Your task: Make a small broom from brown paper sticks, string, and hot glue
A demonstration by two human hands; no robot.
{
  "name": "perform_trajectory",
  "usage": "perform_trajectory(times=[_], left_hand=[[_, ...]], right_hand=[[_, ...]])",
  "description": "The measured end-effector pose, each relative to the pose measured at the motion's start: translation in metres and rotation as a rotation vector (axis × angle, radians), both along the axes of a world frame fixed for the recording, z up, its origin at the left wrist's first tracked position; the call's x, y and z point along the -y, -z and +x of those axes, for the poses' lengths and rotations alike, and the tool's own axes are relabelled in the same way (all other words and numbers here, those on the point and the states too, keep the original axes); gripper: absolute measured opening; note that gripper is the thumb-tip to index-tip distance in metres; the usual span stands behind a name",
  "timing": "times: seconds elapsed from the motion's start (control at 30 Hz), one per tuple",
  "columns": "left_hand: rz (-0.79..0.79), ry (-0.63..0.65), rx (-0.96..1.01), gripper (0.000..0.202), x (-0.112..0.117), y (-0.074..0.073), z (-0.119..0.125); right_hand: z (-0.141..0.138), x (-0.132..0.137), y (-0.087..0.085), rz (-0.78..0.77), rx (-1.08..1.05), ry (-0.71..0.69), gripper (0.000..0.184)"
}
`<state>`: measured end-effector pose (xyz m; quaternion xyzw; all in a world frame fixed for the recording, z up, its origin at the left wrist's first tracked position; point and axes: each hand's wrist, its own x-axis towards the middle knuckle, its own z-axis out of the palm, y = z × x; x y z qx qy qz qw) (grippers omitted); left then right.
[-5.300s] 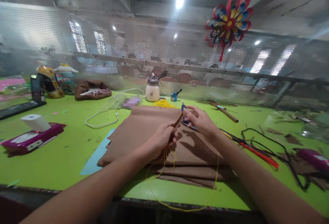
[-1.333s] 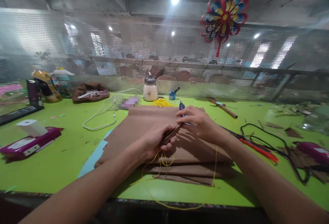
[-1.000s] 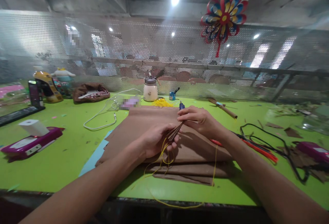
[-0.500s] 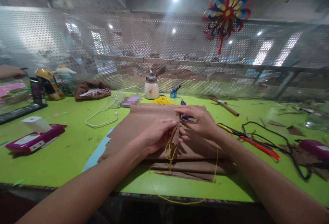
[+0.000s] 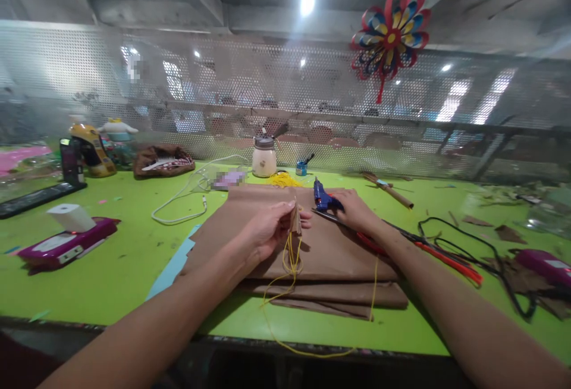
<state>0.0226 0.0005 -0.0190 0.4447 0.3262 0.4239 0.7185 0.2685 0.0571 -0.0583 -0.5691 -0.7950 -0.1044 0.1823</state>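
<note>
My left hand (image 5: pixel 270 231) pinches a small folded brown piece (image 5: pixel 295 220) upright above a stack of brown sheets (image 5: pixel 325 252). Yellow string (image 5: pixel 289 261) hangs from that piece in loops and trails over the table's front edge. My right hand (image 5: pixel 354 210) reaches back to a blue glue gun (image 5: pixel 322 196) lying on the far part of the stack, and its fingers close around the handle.
Green table (image 5: pixel 111 264) with a purple device (image 5: pixel 66 245) and white block at left, white cable (image 5: pixel 178 204), a cream jar (image 5: pixel 264 159), red and black cords (image 5: pixel 450 258) at right, paper scraps, a perforated metal screen behind, and a paper pinwheel (image 5: pixel 390 20).
My right hand let go of the brown piece and moved back right to the glue gun. My left hand turned the piece upright and keeps hold of it.
</note>
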Motion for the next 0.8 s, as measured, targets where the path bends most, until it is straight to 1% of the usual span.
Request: perform_trajectory(times=[0.13,0.23,0.33,0.43,0.53,0.6,0.63,0.67,0.7,0.73,0.77,0.8], left_hand=[[-0.008,0.042,-0.041,0.02,0.004,-0.002,0.0],[-0.012,0.085,-0.084,0.019,0.007,-0.003,0.001],[-0.032,0.115,-0.1,0.018,0.008,-0.003,0.002],[-0.037,0.108,-0.095,0.019,0.007,-0.002,0.002],[-0.038,0.085,-0.076,0.022,0.006,-0.002,0.001],[-0.054,0.05,-0.044,0.022,0.005,-0.002,0.001],[-0.064,0.026,-0.025,0.022,0.005,-0.002,0.001],[-0.072,-0.002,-0.005,0.021,0.004,-0.002,0.0],[-0.076,-0.035,0.02,0.02,0.003,-0.002,0.0],[-0.077,-0.07,0.045,0.019,0.002,-0.003,-0.001],[-0.077,-0.103,0.072,0.018,0.001,-0.003,-0.001],[-0.076,-0.136,0.1,0.017,0.0,-0.004,-0.002]], right_hand=[[-0.005,-0.009,0.008,0.006,0.045,0.055,0.044],[-0.005,-0.013,0.01,0.017,0.055,0.094,0.047],[-0.004,-0.013,0.01,0.028,0.037,0.129,0.045],[0.001,-0.01,0.005,0.062,-0.014,0.176,0.043],[0.008,-0.002,-0.01,0.111,-0.088,0.195,0.038],[0.01,0.009,-0.025,0.128,-0.191,0.148,0.034],[0.009,0.016,-0.033,0.111,-0.261,0.1,0.033],[0.008,0.025,-0.042,0.052,-0.419,0.015,0.031],[0.006,0.034,-0.051,-0.055,-0.588,-0.084,0.031],[0.003,0.045,-0.059,-0.195,-0.707,-0.188,0.032],[0.0,0.055,-0.066,-0.296,-0.776,-0.285,0.032],[-0.003,0.066,-0.073,-0.354,-0.802,-0.364,0.031]])
